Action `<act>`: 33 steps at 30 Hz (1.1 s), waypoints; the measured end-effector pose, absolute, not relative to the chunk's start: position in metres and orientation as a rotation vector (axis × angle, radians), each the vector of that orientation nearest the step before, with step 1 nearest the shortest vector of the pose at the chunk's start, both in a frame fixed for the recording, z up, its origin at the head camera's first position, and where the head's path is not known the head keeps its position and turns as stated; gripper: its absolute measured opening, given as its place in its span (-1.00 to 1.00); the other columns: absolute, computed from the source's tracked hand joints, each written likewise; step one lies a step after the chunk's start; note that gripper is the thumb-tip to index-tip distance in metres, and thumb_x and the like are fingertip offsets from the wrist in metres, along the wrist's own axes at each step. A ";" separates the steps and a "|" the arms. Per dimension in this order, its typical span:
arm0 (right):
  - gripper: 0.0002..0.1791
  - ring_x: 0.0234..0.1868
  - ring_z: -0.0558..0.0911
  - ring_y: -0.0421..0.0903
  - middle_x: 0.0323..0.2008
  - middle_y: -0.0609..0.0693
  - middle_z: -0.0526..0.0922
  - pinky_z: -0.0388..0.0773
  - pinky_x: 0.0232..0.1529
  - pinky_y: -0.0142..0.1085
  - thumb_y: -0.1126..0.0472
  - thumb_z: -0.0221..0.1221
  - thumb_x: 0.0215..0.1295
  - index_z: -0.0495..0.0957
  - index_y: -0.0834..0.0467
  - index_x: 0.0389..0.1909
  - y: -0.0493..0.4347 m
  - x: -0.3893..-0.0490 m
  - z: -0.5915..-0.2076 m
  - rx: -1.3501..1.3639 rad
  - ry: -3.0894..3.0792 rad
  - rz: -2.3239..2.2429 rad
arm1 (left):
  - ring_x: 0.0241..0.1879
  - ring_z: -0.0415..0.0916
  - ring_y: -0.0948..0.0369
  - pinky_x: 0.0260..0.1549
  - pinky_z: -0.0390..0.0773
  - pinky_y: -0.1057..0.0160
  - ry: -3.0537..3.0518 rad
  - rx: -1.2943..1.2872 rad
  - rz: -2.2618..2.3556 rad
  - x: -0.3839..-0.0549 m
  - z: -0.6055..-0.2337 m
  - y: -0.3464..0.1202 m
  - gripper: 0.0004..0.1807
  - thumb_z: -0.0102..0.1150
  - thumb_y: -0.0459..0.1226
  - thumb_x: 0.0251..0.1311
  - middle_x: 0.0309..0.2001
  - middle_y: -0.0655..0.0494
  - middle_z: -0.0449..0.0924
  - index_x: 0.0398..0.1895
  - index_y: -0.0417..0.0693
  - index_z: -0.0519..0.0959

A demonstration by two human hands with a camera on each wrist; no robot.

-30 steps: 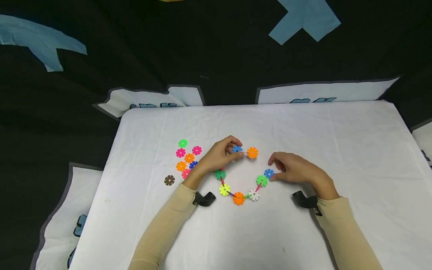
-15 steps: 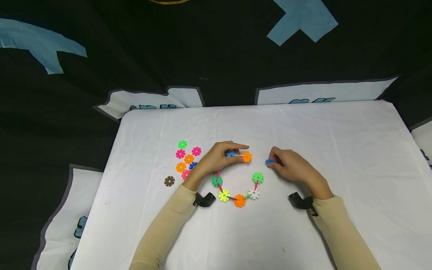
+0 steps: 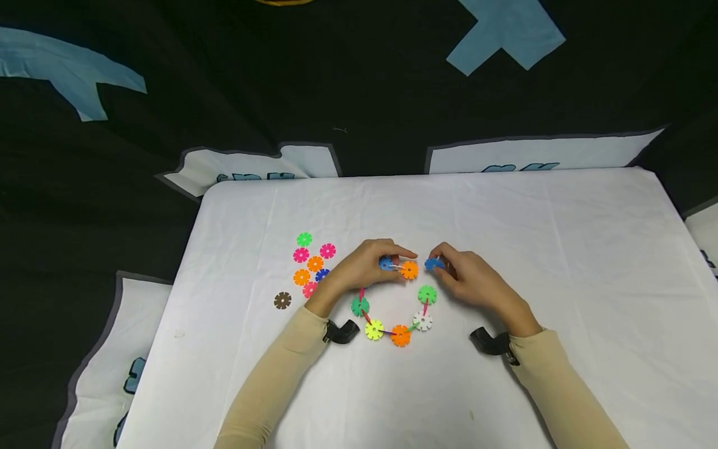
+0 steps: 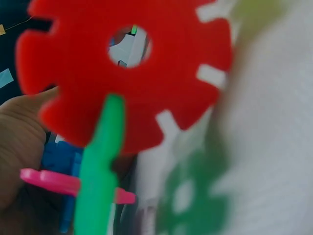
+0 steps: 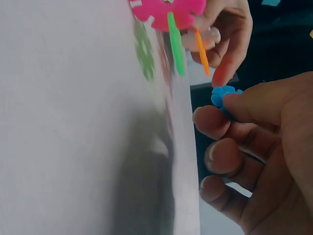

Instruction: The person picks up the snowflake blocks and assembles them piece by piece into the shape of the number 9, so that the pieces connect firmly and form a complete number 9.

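Note:
My left hand (image 3: 366, 267) grips a chain of interlocking notched plastic discs by its upper end. Between thumb and fingers sits a blue disc (image 3: 386, 262), and an orange disc (image 3: 409, 270) sticks out right at the fingertips. From there the chain curves down past a yellow disc (image 3: 374, 330) and round to a light green disc (image 3: 427, 294) at its other end. Thumb and index finger of my right hand (image 3: 479, 280) pinch a loose blue disc (image 5: 224, 95), a short gap from the orange one. A red disc (image 4: 132, 98) looms large in the left wrist view.
Left of the chain lie several loose discs, among them a bright green disc (image 3: 304, 239), a pink disc (image 3: 328, 251) and a brown disc (image 3: 283, 300). All are on a white-covered table (image 3: 561, 249), with a dark printed cloth (image 3: 381, 93) behind it.
My right hand has picked up the blue disc from beside the light green one and brought it up and left. The left hand has drawn the chain's upper end slightly down and left.

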State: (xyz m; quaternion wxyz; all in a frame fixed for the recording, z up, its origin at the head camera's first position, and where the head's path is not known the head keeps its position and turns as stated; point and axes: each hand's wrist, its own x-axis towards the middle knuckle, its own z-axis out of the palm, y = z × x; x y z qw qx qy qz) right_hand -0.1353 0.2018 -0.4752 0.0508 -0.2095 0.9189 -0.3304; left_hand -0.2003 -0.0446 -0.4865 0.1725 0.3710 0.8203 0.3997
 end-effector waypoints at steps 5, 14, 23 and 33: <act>-0.75 -0.65 0.29 -0.28 -0.60 -0.14 0.42 0.29 -0.54 -0.40 0.29 0.22 0.31 0.44 0.10 -0.03 0.194 -0.133 -0.473 -0.675 2.816 -1.041 | -0.29 0.40 0.29 -0.26 0.42 0.37 2.369 1.077 1.129 -0.200 -0.487 -0.045 -0.60 0.43 -0.17 0.10 -0.32 0.23 0.54 0.06 0.08 0.66; -0.68 -0.64 0.31 -0.30 -0.55 -0.14 0.47 0.32 -0.53 -0.41 0.32 0.24 0.27 0.42 0.08 0.00 0.190 -0.130 -0.475 -0.696 2.867 -1.057 | -0.25 0.40 0.29 -0.20 0.44 0.36 2.365 1.084 1.188 -0.200 -0.487 -0.043 -0.63 0.42 -0.21 0.12 -0.30 0.17 0.52 0.02 0.01 0.65; -0.71 -0.64 0.32 -0.30 -0.59 -0.15 0.46 0.32 -0.56 -0.42 0.32 0.27 0.26 0.45 0.09 -0.04 0.185 -0.128 -0.475 -0.737 2.880 -1.108 | -0.28 0.40 0.25 -0.22 0.44 0.35 2.363 1.079 1.178 -0.199 -0.484 -0.042 -0.60 0.39 -0.19 0.14 -0.30 0.15 0.53 0.06 -0.06 0.64; -0.80 -0.47 0.55 -0.23 -0.20 0.08 0.76 0.50 -0.44 -0.39 0.37 0.27 0.26 0.41 0.20 -0.22 0.179 -0.127 -0.481 -0.902 2.939 -1.128 | -0.70 0.47 0.18 -0.52 0.52 0.37 2.227 0.938 1.272 -0.198 -0.483 -0.043 -0.65 0.38 -0.21 0.15 -0.28 0.10 0.69 0.01 -0.09 0.68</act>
